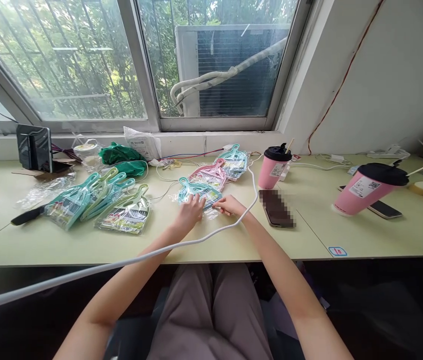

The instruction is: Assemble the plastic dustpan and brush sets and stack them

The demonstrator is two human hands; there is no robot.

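Observation:
A blue dustpan-and-brush set point(199, 189) in a clear plastic bag lies flat on the table in front of me. My left hand point(192, 209) rests on its near side, fingers spread over the bag. At the bag's near right corner, my right hand point(228, 204) has its fingertips pinched on the plastic edge. Just behind are a pink bagged set point(208, 174) and another blue bagged set point(234, 162), overlapping one another. The underside of my left fingers is hidden.
Several bagged sets lie left, including a green one point(129, 212), near a black handle point(27, 216). A white cable point(196, 241) crosses before my arms. Right are a pink cup point(273, 170), a phone point(277, 207) and a larger-looking pink cup point(365, 187). A tablet point(34, 147) stands back left.

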